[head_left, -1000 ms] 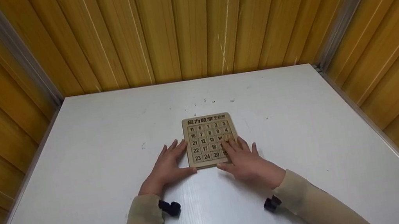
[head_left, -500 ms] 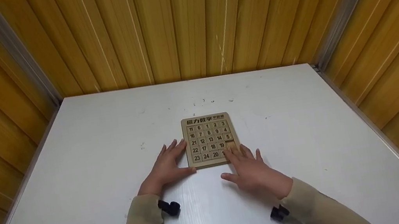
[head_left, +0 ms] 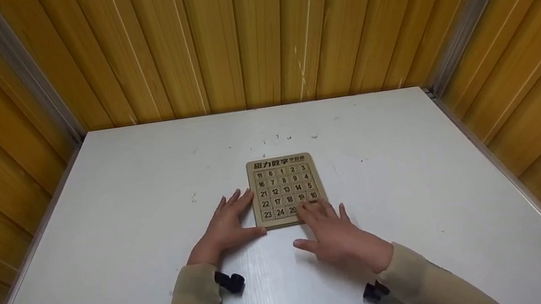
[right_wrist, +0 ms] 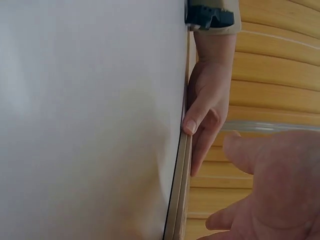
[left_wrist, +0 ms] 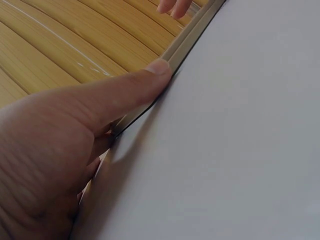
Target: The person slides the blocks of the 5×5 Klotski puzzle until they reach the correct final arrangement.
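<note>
A wooden sliding number puzzle [head_left: 280, 222] lies flat on the white table, with rows of numbered tiles and dark lettering along its far border. My left hand [head_left: 228, 228] steadies its near left corner, fingers along the left side and thumb against the near edge. In the left wrist view that thumb [left_wrist: 132, 92] lies along the board's side. My right hand [head_left: 339, 233] has its fingertips on the bottom row at the right, its thumb apart from the board. Those fingers hide the tiles there. A dark gap shows just below the 10 tile [head_left: 313, 195].
The white table [head_left: 156, 174] carries small dark marks beyond the puzzle. Yellow wood-patterned walls [head_left: 258, 36] stand behind it and at both sides. A black wrist camera [head_left: 231, 282] sits on the left sleeve and another camera [head_left: 375, 292] on the right.
The 10 tile now fills the slot below the 5 that stood vacant half a second ago. My right fingers drew back toward the bottom row, then shifted slightly left. My left hand stays put.
</note>
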Available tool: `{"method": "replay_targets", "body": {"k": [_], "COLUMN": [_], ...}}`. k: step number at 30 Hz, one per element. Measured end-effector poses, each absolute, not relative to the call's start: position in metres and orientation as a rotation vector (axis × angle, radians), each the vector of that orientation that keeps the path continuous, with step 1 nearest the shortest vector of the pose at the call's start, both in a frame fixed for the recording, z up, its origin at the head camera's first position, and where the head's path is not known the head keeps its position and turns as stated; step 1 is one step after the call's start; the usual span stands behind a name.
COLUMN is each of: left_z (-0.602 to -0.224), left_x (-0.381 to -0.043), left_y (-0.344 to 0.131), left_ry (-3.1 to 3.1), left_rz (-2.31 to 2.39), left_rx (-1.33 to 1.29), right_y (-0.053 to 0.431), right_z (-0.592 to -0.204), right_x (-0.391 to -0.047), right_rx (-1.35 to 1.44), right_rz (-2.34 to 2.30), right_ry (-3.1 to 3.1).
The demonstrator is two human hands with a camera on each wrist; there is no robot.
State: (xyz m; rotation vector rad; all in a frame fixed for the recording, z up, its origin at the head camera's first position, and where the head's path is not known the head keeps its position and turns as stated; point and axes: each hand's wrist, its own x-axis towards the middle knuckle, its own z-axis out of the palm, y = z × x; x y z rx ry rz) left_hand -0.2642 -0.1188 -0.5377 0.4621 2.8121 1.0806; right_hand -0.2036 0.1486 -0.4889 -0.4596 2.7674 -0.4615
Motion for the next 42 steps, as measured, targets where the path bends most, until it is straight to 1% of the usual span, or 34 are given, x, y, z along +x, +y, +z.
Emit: {"method": "replay_targets", "body": {"k": [6, 16, 19, 27, 30, 42], "left_z": [-0.537, -0.536, -0.537, -0.539, -0.540, -0.537], "left_x": [-0.265, -0.264, -0.264, -0.265, -0.265, -0.264], "left_y": [-0.119, -0.118, -0.119, -0.119, -0.120, -0.117], "left_ry": [2.818, 2.824, 2.827, 2.830, 2.829, 2.812], "left_rz": [1.074, 1.058, 1.050, 1.057, 1.072, 1.069], "left_rx": [0.447, 0.469, 0.465, 0.487, 0.505, 0.432], "right_y": [0.146, 0.163, 0.158, 0.133, 0.130, 0.151], "right_z": [-0.486, -0.487, -0.486, -0.488, -0.489, -0.489], "right_x": [-0.198, -0.196, -0.196, -0.196, -0.196, -0.197], "right_rx": [-0.501, -0.419, -0.427, -0.588, -0.585, -0.527], "right_rz": [-0.458, -0.484, -0.483, -0.462, -0.454, -0.428], "right_ry": [2.735, 2.771, 2.770, 2.714, 2.698, 2.730]}}
